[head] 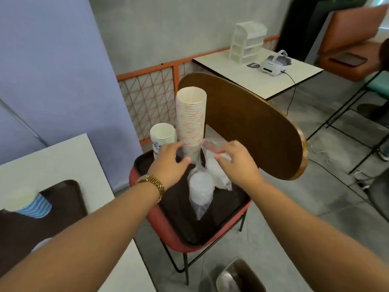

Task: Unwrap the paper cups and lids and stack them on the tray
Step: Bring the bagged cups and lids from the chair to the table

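Dark tray [210, 234] set on a red-cushioned chair [168, 239], probably to keep the work low and within easy reach of both arms. Tall stack of paper cups [191, 121] standing upright at the tray's far edge, bare of wrapping as far as can be seen, its base just beyond the left hand [170, 163]. Left hand with a gold watch [152, 183] at the wrist, fingers loosely spread and curved toward the base of that stack, thumb close to the lowest cup; contact not certain, likely there to steady a tall column that could tip. Shorter stack of blue-printed cups [162, 138] beyond and to the outer side of the left hand, close beside the tall one. Right hand [235, 159] curled on crinkled clear plastic wrap [210, 145] just past its fingertips, apparently pinching it beside the tall stack, presumably to pull the film away. Two sleeves of white lids still bagged: one bagged lid sleeve [200, 188] lying between the two wrists, nearer the body than both hands; the other lid bag [217, 171] directly under the right hand. Cups seemingly done, lids not yet unwrapped. Leaning brown round tabletop [252, 123] beyond the right hand, behind the chair. Metal bin [237, 277] on the floor, below the right forearm, handy for discarded wrap.
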Motion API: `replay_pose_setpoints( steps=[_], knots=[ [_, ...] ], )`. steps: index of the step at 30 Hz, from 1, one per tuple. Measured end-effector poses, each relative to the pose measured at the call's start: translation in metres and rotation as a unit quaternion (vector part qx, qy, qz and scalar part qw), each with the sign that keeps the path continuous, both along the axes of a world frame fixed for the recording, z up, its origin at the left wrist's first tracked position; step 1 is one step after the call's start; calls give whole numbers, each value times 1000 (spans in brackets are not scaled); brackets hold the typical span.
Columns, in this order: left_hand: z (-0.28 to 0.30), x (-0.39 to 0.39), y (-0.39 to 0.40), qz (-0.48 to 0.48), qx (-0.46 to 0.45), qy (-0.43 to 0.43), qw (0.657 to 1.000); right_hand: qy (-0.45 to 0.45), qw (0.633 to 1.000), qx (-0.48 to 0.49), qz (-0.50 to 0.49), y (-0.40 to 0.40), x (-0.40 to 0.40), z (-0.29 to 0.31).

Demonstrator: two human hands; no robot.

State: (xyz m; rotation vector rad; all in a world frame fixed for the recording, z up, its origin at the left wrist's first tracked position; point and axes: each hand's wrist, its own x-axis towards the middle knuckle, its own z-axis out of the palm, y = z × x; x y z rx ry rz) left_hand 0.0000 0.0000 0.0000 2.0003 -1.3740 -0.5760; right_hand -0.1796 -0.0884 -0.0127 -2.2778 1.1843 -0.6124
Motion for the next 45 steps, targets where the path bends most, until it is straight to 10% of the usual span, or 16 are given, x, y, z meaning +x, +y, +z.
replay_pose_setpoints(
  steps=[4,12,24,33,45],
  knots=[
    [25,19,-58,100,-72,-15,992,-68,996,16,-53,-48,43,28],
    [30,48,-116,43,60,-50,996,-174,971,166,5,-104,105,22],
    [107,54,-78,10,-157,120,980,-289,957,10,13,-74,109,105],
    [218,113,41,66,-295,137,943,-412,901,-43,130,31,191,233],
    [237,243,329,239,-264,70,932,-423,854,122,279,278,378,238]
  ],
)
